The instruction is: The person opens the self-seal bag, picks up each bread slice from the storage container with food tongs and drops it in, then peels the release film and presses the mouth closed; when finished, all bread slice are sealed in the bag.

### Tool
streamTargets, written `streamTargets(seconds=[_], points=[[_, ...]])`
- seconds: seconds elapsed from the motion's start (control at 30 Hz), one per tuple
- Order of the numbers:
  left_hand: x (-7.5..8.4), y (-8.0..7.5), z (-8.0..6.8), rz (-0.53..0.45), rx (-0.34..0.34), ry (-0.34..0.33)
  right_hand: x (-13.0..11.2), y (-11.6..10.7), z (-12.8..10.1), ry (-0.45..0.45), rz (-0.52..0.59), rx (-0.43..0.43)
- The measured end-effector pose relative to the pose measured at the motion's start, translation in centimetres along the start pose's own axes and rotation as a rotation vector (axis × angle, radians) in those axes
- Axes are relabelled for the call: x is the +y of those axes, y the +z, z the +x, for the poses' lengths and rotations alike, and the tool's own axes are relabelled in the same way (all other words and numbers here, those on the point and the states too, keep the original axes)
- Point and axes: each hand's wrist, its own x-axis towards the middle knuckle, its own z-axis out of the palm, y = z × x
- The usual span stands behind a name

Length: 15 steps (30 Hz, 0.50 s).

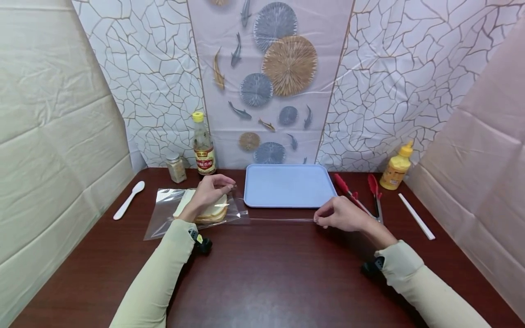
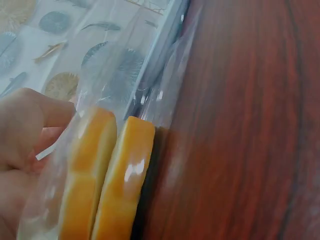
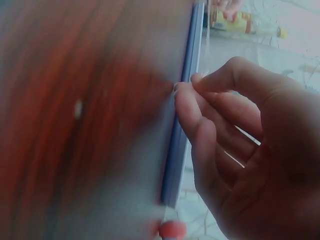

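Slices of bread (image 1: 214,215) lie inside a clear plastic bag (image 1: 162,221) on the left of the table. My left hand (image 1: 210,190) is over the bread, thumb and fingertips pinching the bag's film near its right end. In the left wrist view two brown crust edges (image 2: 122,185) show through the film beside that hand. A thin clear plastic strip (image 1: 280,220) stretches from the bag's right end across the table. My right hand (image 1: 343,213) pinches the strip's far end between thumb and index finger, in front of the right corner of the blue tray (image 1: 289,184).
Behind the bag stand a yellow-capped sauce bottle (image 1: 204,152) and a spice jar (image 1: 176,168). A white spoon (image 1: 129,200) lies at left. Red-tipped tongs (image 1: 352,196), a yellow squeeze bottle (image 1: 395,168) and a white stick (image 1: 416,216) are at right.
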Motion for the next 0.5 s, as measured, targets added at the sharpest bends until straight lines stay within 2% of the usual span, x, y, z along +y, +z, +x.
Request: streamTargets(seconds=[0.13, 0.3, 0.4, 0.47, 0.5], points=[[0.1, 0.0, -0.3, -0.001, 0.018, -0.012, 0.4, -0.6, -0.6, 0.005, -0.041, 0.007], [0.5, -0.3, 0.1, -0.128, 0.021, -0.036, 0.7, -1.3, -2.2, -0.033, -0.032, -0.022], [1.0, -0.8, 0.3, -0.219, 0.088, -0.025, 1.1, -1.9, -2.9, -0.036, -0.006, -0.070], [1.4, -1.0, 0.4, -0.214, 0.149, 0.001, 1.5, -2.3, -3.4, -0.027, 0.003, -0.094], [1.5, -1.2, 0.4, -0.176, 0.172, 0.017, 1.6, -2.4, -3.5, -0.024, 0.001, -0.095]])
